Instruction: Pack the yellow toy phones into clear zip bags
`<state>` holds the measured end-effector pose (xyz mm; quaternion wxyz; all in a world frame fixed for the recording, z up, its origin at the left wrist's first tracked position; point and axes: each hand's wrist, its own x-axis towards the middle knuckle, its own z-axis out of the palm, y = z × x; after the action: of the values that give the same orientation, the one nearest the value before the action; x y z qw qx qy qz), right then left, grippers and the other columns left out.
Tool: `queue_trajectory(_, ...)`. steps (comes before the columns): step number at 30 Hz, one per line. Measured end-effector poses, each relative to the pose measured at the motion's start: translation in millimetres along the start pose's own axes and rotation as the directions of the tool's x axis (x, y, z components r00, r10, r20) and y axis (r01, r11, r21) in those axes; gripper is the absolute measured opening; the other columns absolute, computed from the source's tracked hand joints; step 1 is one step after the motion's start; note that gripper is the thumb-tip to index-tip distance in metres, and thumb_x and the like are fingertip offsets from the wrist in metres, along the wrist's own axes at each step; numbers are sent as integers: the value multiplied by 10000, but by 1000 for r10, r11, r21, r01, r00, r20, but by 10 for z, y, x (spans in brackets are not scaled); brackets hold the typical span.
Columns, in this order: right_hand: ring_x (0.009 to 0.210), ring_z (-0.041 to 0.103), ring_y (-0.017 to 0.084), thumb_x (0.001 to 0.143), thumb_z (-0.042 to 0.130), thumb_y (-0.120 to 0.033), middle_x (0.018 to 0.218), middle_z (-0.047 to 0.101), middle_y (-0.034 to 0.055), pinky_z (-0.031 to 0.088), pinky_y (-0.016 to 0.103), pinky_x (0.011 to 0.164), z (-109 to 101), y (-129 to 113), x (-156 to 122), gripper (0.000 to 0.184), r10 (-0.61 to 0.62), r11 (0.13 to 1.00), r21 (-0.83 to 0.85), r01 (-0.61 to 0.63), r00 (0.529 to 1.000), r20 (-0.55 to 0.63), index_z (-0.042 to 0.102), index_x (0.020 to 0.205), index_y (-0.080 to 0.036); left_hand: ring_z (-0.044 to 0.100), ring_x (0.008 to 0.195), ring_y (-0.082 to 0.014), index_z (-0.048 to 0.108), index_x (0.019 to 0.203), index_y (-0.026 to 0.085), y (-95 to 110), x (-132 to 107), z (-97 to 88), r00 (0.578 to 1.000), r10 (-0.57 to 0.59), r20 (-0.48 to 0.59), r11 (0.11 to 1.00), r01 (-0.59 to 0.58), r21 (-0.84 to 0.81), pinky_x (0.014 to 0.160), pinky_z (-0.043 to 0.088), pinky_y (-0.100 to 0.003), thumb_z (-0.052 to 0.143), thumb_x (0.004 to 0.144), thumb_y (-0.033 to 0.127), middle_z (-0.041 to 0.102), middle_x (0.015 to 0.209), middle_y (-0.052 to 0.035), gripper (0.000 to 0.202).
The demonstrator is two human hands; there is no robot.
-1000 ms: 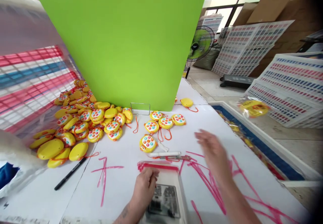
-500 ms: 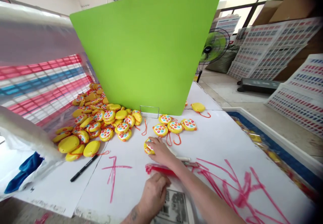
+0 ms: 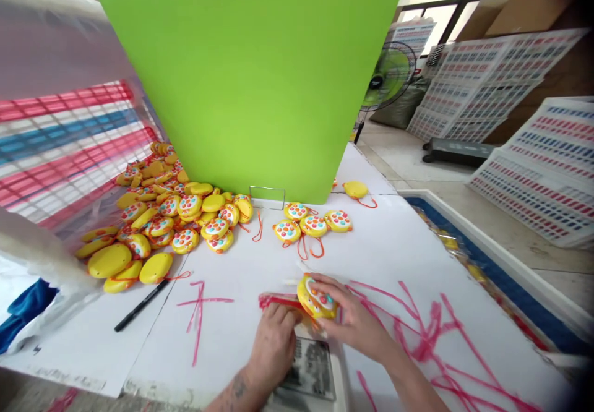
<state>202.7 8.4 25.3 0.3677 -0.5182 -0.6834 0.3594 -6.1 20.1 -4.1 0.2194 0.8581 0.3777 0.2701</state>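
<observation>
My right hand (image 3: 353,320) grips a round yellow toy (image 3: 315,297) with coloured buttons, held just above the red-zip mouth of a clear plastic bag (image 3: 310,362). The bag lies flat on the white table (image 3: 399,257) with a printed label showing through it. My left hand (image 3: 275,343) presses on the bag's top edge with its fingers curled on the zip strip. Three more of the yellow toys (image 3: 312,226) lie in a row further back, with orange cords trailing from them.
A big heap of yellow toys (image 3: 158,220) lies at the left beside clear plastic sheeting. A green board (image 3: 255,78) stands upright behind. A black marker (image 3: 143,304) lies front left. At the right runs a blue-lined bin (image 3: 487,263); stacked crates and a fan stand beyond.
My right hand reached to the nearest toy, picked it up and brought it back to the bag's mouth. My left hand stayed on the bag.
</observation>
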Motion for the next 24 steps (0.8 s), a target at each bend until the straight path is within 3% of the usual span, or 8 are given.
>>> queue_trajectory(3,1322,375,258,778,593,-242,1411,446,67,313,474,1092,-22,131,-260,466,53,976,-212,-53,999,-8,565,1240,-291,532,901,-228,586,1027,185,11,30,0,1000,-18,25,999,16,51,807,469,-412,398,801,-14,613,973,-77,355)
queue_trajectory(7,1323,376,261,847,550,-344,1434,418,75,369,456,1061,-18,268,-415,408,105,944,-313,-102,994,-7,565,1252,-289,528,903,-228,577,1018,188,56,92,-19,995,-80,61,987,70,148,826,461,-417,426,844,41,592,973,-70,273)
queue_trajectory(12,1293,406,275,796,607,-342,1414,432,78,389,449,1040,-15,248,-416,573,138,908,-400,-124,990,7,461,1349,-313,529,911,-235,561,1080,189,100,175,3,989,-119,92,963,92,255,816,456,-413,479,869,126,582,966,-68,235)
queue_trajectory(16,1309,365,310,678,708,-315,1391,451,88,340,479,1066,19,222,-367,705,136,851,-509,-126,990,-18,470,1341,-296,524,861,-241,583,988,184,89,197,81,988,-124,88,932,85,353,767,441,-404,494,873,140,582,906,-64,152)
queue_trajectory(19,1354,298,305,672,698,-275,1447,384,91,317,475,1083,80,269,-342,722,116,845,-521,-122,992,-44,454,1351,-268,514,839,-237,588,919,184,64,188,127,992,-92,82,917,52,396,764,421,-404,469,885,132,574,862,-59,134)
queue_trajectory(24,1299,395,283,705,651,-211,1405,433,93,359,465,1056,148,315,-322,668,93,862,-492,-121,992,-82,454,1341,-272,492,803,-218,582,884,188,44,172,136,998,-42,51,920,19,392,749,393,-384,453,899,149,562,837,-49,135)
